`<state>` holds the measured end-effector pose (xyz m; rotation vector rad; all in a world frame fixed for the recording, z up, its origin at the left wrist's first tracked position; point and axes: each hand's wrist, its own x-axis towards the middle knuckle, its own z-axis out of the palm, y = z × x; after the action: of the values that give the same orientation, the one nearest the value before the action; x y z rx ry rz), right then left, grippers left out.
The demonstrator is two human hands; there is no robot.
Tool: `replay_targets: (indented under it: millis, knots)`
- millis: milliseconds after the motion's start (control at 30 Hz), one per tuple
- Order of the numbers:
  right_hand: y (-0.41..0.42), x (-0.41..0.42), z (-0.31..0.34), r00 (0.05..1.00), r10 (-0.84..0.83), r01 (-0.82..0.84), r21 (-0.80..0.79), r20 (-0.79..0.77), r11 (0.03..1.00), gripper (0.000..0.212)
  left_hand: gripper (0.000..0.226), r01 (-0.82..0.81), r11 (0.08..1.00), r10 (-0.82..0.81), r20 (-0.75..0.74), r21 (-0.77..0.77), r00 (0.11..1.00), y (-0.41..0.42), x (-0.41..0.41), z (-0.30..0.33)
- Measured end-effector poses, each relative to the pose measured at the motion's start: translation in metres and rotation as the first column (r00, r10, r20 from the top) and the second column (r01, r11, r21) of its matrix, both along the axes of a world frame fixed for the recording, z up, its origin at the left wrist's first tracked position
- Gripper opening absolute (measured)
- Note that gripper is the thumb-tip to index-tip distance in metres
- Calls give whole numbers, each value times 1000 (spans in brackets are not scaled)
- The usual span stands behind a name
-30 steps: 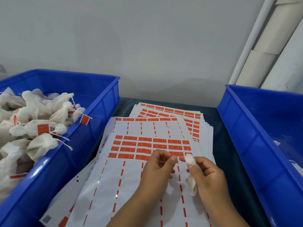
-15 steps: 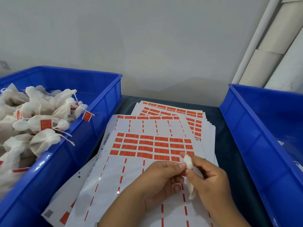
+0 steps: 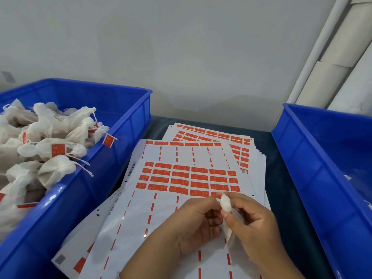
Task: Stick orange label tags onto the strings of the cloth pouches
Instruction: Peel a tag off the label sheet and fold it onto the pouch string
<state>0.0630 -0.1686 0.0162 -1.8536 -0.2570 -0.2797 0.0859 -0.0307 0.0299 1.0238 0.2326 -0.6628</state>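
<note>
We've got one small white pouch pinched in our right hand, held over the label sheet in the middle, btw the two blue bins. Long axis runs roughly up-down, knotted top pointing away from us, tail hanging toward us. Left hand has fingers curled in right against the pouch top; can't tell if there's a label or string in there, too small. Left bin holds tagged pouches; right bin is cut off.
</note>
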Motion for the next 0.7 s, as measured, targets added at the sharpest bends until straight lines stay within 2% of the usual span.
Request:
replay_targets:
  millis: [100, 233, 333, 400, 533, 700]
  knots:
    - [-2, 1, -2, 999, -49, 49, -20, 9, 999, 40, 16, 23, 999, -24, 34, 33, 999, -1, 0, -1]
    - [-5, 2, -5, 998, -65, 65, 8, -7, 998, 35, 15, 65, 997, -68, 59, 52, 996, 0, -1, 1]
    - [-3, 1, -2, 998, -66, 66, 10, -22, 998, 35, 23, 80, 997, -81, 51, 19, 995, 0, -1, 2]
    - [-1, 0, 2, 998, -63, 64, 21, -23, 998, 26, 25, 74, 997, -72, 66, -16, 995, 0, -1, 2]
    - [-2, 0, 6, 999, -41, 42, 104, -10, 994, 25, 16, 28, 999, -31, 91, 39, 995, 1, 0, 2]
    - [-5, 0, 5, 999, -44, 47, 123, -26, 991, 26, 12, 22, 997, -28, 77, 69, 997, 1, 0, 3]
